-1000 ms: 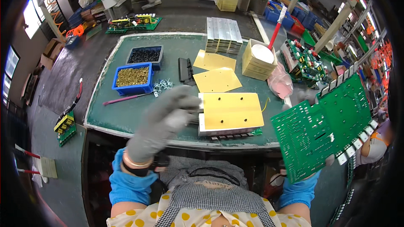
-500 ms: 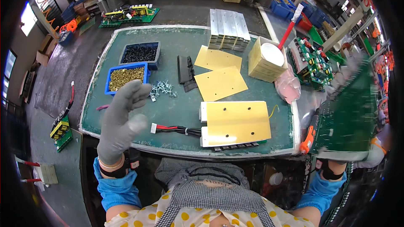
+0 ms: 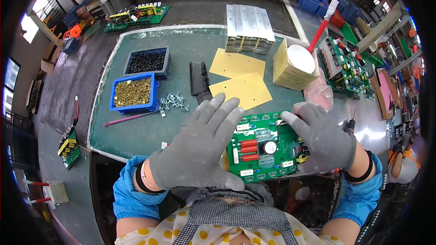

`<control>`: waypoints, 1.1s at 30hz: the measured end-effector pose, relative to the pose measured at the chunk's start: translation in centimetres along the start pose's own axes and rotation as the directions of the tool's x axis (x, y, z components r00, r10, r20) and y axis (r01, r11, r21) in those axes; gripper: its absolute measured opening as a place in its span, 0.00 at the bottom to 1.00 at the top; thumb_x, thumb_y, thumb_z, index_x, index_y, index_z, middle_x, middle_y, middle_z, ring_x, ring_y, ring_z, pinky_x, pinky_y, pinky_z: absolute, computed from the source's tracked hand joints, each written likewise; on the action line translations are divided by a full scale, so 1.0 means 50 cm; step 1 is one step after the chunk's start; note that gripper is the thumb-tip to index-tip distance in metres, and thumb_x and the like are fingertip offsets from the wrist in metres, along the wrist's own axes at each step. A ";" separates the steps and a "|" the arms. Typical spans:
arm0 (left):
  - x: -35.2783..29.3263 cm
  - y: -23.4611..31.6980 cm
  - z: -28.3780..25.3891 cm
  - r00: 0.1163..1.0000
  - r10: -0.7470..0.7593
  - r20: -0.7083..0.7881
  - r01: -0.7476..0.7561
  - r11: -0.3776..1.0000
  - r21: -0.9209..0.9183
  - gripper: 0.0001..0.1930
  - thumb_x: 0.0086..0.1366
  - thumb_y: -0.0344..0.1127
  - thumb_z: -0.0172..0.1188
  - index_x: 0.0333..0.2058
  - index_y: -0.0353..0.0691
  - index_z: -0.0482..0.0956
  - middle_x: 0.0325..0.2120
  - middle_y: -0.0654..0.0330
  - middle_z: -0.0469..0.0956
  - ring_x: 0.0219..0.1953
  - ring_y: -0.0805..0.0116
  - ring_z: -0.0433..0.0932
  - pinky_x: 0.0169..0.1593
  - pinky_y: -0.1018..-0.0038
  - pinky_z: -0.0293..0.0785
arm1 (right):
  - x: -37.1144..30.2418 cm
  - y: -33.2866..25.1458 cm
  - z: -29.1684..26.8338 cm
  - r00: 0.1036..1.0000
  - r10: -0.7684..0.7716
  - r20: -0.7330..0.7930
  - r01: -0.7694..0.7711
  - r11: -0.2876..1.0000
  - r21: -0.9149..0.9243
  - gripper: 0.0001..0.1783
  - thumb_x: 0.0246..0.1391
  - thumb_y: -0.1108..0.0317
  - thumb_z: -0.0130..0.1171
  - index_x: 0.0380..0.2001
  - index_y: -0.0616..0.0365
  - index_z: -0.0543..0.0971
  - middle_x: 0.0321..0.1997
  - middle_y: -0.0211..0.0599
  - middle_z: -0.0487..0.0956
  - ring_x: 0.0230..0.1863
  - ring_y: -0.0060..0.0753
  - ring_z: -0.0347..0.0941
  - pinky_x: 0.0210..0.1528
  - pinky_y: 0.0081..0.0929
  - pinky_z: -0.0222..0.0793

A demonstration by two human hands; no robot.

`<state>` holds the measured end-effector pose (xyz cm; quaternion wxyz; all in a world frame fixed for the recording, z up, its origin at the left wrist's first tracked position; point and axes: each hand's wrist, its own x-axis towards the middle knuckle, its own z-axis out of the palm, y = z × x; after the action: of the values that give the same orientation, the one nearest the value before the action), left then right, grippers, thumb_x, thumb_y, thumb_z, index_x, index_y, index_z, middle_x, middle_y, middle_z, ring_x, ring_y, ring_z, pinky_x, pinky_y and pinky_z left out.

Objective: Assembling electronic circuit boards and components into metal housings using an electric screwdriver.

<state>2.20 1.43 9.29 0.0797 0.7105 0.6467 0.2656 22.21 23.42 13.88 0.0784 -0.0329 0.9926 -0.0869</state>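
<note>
A green circuit board (image 3: 284,147), component side up with red parts and a round black one, lies between my gloved hands at the table's front edge. My left hand (image 3: 195,147) is open beside its left edge, fingers stretched and thumb apart. Gripping the board's right edge is my right hand (image 3: 324,138); its lower fingers are partly hidden. The board covers the place of the yellow-sheeted block, and only a yellow sliver shows at its left. Beyond my hands lie two yellow sheets (image 3: 238,88) and a black plastic piece (image 3: 198,79).
At the left stand a blue bin of brass-coloured parts (image 3: 154,91) and a bin of black screws (image 3: 167,61). A pink-handled tool (image 3: 129,119) and loose silvery parts (image 3: 172,103) lie near them. Metal blocks (image 3: 250,22) and a box with a white roll (image 3: 290,79) stand behind.
My right hand has brought the circuit board from the far right to the middle and turned its component side up. My left hand has moved right, to the board's left edge.
</note>
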 end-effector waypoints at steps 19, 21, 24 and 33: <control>0.010 -0.011 0.029 0.993 -0.058 0.102 0.042 0.988 0.147 0.61 0.37 0.71 0.70 0.56 0.22 0.62 0.55 0.34 0.67 0.59 0.34 0.65 0.63 0.48 0.58 | 0.002 0.003 0.017 0.998 -0.015 0.069 0.017 1.000 -0.022 0.59 0.25 0.51 0.76 0.61 0.71 0.63 0.54 0.57 0.67 0.60 0.62 0.63 0.65 0.52 0.55; 0.013 -0.007 0.027 0.991 -0.057 0.117 0.038 0.987 0.159 0.61 0.36 0.72 0.70 0.56 0.22 0.62 0.55 0.34 0.67 0.59 0.34 0.65 0.63 0.48 0.58 | -0.006 0.001 0.022 0.997 -0.021 0.080 0.025 0.998 -0.051 0.62 0.26 0.45 0.76 0.61 0.72 0.63 0.55 0.59 0.67 0.62 0.63 0.61 0.66 0.54 0.53; 0.016 0.002 0.027 0.987 -0.086 0.136 0.063 0.985 0.162 0.62 0.36 0.72 0.71 0.57 0.22 0.61 0.55 0.34 0.67 0.59 0.35 0.66 0.63 0.47 0.58 | -0.013 -0.007 0.045 0.999 0.001 -0.048 -0.002 1.000 -0.011 0.66 0.26 0.34 0.72 0.61 0.73 0.63 0.55 0.60 0.68 0.65 0.65 0.60 0.68 0.58 0.49; 0.031 0.017 0.029 0.983 -0.104 0.153 0.055 0.954 0.294 0.62 0.34 0.71 0.72 0.54 0.21 0.62 0.52 0.36 0.70 0.57 0.38 0.70 0.62 0.43 0.56 | -0.012 -0.014 0.074 0.992 0.048 -0.114 -0.058 0.994 -0.088 0.63 0.29 0.34 0.71 0.59 0.73 0.64 0.54 0.61 0.68 0.62 0.63 0.61 0.67 0.58 0.49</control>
<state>3.68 3.13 8.88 0.0397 0.7075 0.6978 0.1046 23.42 22.15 10.50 0.0237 -0.0053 0.9989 -0.0412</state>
